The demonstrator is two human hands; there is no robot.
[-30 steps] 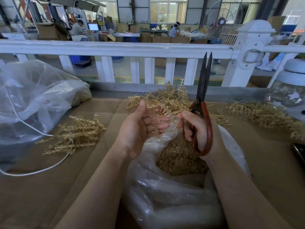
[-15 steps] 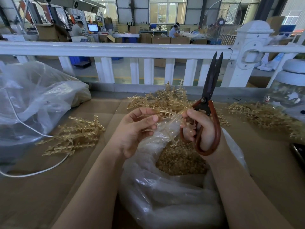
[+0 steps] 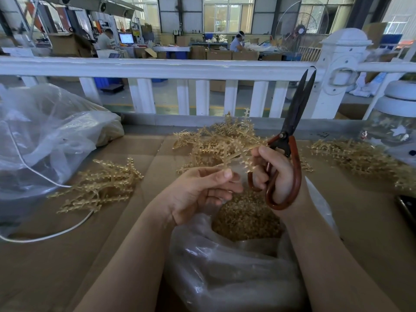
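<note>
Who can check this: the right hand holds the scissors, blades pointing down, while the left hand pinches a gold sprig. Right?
No: the head view shows the scissors with blades pointing up, toward the railing. The right hand does hold them, and the left hand pinches the gold sprig.

No writing here is legible. A small green sign (image 3: 175,31) on the far wall, a yellow notice (image 3: 135,32) on the machinery at far left and the lit monitor (image 3: 126,38) beside it are all too small and blurred to read.
</note>
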